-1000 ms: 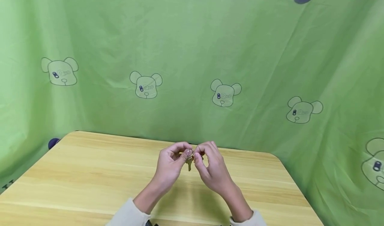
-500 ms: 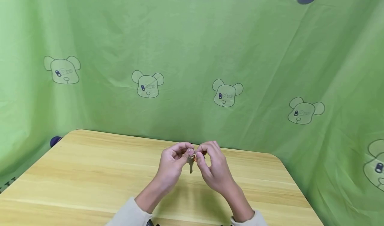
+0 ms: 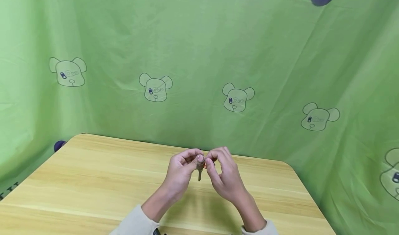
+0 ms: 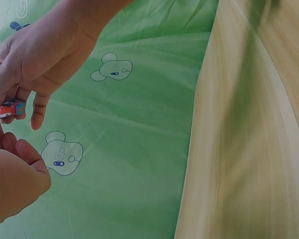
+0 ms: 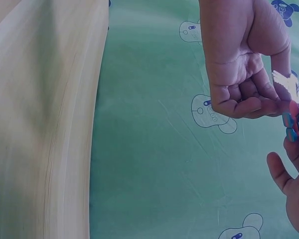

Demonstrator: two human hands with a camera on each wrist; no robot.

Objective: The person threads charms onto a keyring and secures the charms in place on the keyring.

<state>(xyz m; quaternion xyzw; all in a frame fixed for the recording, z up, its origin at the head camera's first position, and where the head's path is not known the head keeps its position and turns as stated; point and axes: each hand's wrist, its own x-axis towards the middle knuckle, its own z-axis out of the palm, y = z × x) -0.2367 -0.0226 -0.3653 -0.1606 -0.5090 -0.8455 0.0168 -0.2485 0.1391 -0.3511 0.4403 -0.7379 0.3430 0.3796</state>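
Note:
In the head view my left hand (image 3: 179, 174) and right hand (image 3: 225, 175) meet above the table near its far edge. My left thumb and forefinger pinch a metal key (image 3: 200, 174) near its head, and its blade hangs down. Close against it, my right thumb and forefinger pinch what appears to be the key ring, mostly hidden by fingertips. A small orange-and-blue charm (image 4: 11, 108) hangs by my right fingers in the left wrist view. The right wrist view shows the key's bright head (image 5: 287, 85) beside my left fingers, with the charm's blue parts (image 5: 289, 124) below.
A light wooden table (image 3: 109, 179) with rounded far corners lies under both hands. Green cloth (image 3: 187, 37) printed with bear heads hangs behind and at the sides. Pale sleeves (image 3: 135, 223) cover the forearms.
Both hands have drifted slightly right in the head view. The ring seen earlier between the fingertips is now largely covered, and the key's blade hangs a little lower. Both hands keep their pinch.

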